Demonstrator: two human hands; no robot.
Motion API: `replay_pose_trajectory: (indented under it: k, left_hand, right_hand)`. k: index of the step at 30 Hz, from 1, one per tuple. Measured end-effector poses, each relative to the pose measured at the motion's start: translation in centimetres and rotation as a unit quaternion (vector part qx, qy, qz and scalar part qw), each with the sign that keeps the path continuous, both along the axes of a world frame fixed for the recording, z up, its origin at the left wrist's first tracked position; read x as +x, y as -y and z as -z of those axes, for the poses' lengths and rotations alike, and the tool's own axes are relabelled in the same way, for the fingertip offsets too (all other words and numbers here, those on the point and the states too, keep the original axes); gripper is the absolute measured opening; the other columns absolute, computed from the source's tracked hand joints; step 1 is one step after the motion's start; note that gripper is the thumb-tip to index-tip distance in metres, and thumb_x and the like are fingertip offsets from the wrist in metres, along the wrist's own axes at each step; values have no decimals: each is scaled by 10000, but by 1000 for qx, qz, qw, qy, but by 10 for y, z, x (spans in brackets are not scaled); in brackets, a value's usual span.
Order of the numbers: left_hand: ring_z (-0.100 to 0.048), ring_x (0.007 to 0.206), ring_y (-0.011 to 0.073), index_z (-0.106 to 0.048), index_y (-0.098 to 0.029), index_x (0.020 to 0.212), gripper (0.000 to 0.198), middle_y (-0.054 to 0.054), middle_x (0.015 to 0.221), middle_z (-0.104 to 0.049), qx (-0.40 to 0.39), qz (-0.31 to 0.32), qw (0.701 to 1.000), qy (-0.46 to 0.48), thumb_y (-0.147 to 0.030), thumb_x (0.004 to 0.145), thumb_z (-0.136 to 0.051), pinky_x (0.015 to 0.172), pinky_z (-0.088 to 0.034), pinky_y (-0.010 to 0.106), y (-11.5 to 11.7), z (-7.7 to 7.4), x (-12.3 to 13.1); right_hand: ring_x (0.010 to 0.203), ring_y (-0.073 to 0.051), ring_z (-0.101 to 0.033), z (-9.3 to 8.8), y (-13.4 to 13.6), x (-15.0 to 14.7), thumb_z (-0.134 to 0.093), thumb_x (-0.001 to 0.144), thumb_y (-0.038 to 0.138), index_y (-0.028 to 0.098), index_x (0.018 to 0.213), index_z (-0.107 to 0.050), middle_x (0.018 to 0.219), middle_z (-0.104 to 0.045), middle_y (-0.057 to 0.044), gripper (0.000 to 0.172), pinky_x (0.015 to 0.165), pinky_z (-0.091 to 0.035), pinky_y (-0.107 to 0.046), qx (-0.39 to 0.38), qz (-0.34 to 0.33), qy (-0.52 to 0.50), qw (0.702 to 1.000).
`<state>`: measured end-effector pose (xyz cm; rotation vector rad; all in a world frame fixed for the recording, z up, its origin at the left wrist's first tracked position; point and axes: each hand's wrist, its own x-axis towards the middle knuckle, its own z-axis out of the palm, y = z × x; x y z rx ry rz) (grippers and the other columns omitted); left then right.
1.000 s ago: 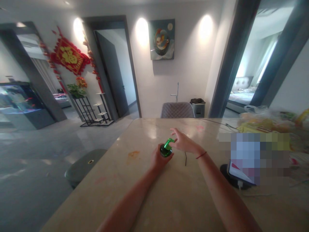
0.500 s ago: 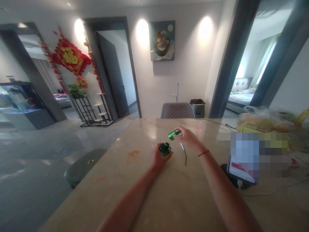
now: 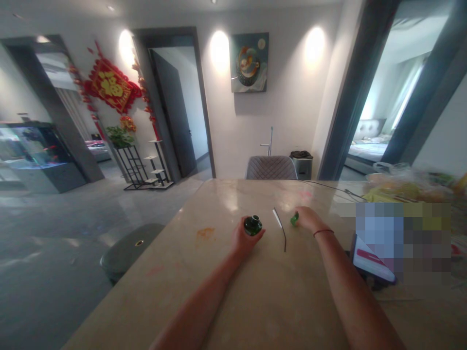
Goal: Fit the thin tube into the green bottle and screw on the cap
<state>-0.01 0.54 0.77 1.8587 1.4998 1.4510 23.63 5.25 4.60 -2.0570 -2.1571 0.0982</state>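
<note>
A small dark green glass bottle (image 3: 252, 225) stands upright, its narrow neck uncovered. My left hand (image 3: 241, 237) is wrapped round its left and near sides. My right hand (image 3: 305, 218) is low at the tabletop, fingers closed on a shiny green cap (image 3: 294, 219), partly hidden by them. Between the two hands lies a thin rod (image 3: 280, 227), pale silver at its far end, dark and slightly bent toward the near end. All of this is on the beige stone-look table (image 3: 233, 301).
A phone (image 3: 374, 262) leans on a stand at the right, partly blurred out. Plastic bags (image 3: 397, 182) are heaped behind it. A grey chair (image 3: 272, 168) faces me at the far edge; a green stool (image 3: 127, 250) stands left. A cable (image 3: 328, 185) crosses the far right.
My right hand has moved right and down with the green cap, from above the bottle to the tabletop beyond the rod. My left hand keeps hold of the bottle. The view shifted slightly.
</note>
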Motion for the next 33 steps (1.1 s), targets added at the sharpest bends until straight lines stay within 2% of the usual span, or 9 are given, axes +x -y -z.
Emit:
replay_pose_trajectory:
  k: [5, 8, 11, 13, 16, 20, 26, 29, 33]
  left_hand:
    - [-580, 782, 180, -524, -204, 956, 494, 32, 844, -629, 0, -3, 1000, 4, -447, 560, -692, 718, -448, 316, -1, 0, -1]
    - [-578, 769, 169, -523, -201, 955, 490, 26, 836, -625, 2, -1, 1000, 12, -439, 562, -693, 720, -451, 310, -1, 1, 0]
    - [-580, 775, 173, -515, -199, 968, 512, 29, 840, -623, -6, -1, 1000, 16, -453, 560, -693, 722, -453, 313, -3, 3, 0]
    - [-580, 792, 185, -508, -200, 981, 526, 39, 859, -623, -14, -6, 1000, 13, -462, 563, -690, 728, -452, 326, -4, 4, 0]
    - [-580, 831, 202, -494, -208, 1017, 542, 54, 900, -623, -23, -5, 1000, 10, -466, 579, -682, 753, -448, 352, -5, 6, 0]
    - [-581, 872, 216, -481, -219, 1054, 575, 61, 922, -620, -31, 4, 999, 19, -462, 576, -688, 789, -438, 374, -4, 6, -1]
    - [-582, 867, 209, -479, -219, 1052, 570, 56, 913, -618, -33, 3, 999, 7, -470, 582, -682, 783, -442, 367, -3, 5, 0]
    - [-582, 860, 207, -477, -219, 1052, 568, 58, 917, -619, -28, 3, 1000, 3, -475, 587, -678, 776, -444, 362, -4, 6, 0]
    - [-579, 855, 209, -469, -215, 1055, 573, 62, 919, -619, -23, 4, 1000, -5, -488, 593, -671, 766, -445, 359, -4, 7, 0]
  right_hand:
    - [884, -231, -584, 6, 1, -5, -515, 681, 104, 119, 897, -644, 942, -633, -164, 252, 703, -390, -275, -29, 15, 35, 999]
    - [955, -250, -548, -1, 5, -13, -543, 691, 158, 122, 984, -620, 1030, -595, -182, 306, 758, -394, -307, 30, 24, 41, 998]
    - [980, -247, -531, -12, 9, -27, -534, 726, 223, 129, 902, -644, 982, -618, -159, 228, 792, -388, -307, 85, -7, 25, 996]
    - [911, -227, -571, -16, 11, -37, -492, 763, 232, 139, 828, -658, 899, -648, -141, 202, 752, -402, -290, 67, -24, 3, 997]
    - [840, -220, -615, -12, 12, -51, -487, 769, 211, 125, 858, -659, 898, -660, -158, 212, 687, -420, -275, 9, -22, -12, 1000]
    - [919, -238, -612, 0, 10, -63, -464, 766, 102, 87, 951, -640, 970, -641, -205, 256, 734, -425, -286, -5, -12, -10, 1000]
    - [895, -235, -620, 8, 4, -58, -493, 703, 12, 97, 858, -661, 933, -657, -190, 244, 738, -426, -272, -22, -22, -21, 999]
    - [856, -211, -622, 8, 4, -52, -522, 658, 1, 128, 796, -665, 897, -675, -146, 235, 728, -424, -245, -27, -36, -25, 999]
    - [884, -210, -606, 3, 4, -44, -527, 612, -7, 119, 815, -657, 920, -668, -138, 272, 726, -423, -237, -20, -43, -36, 998]
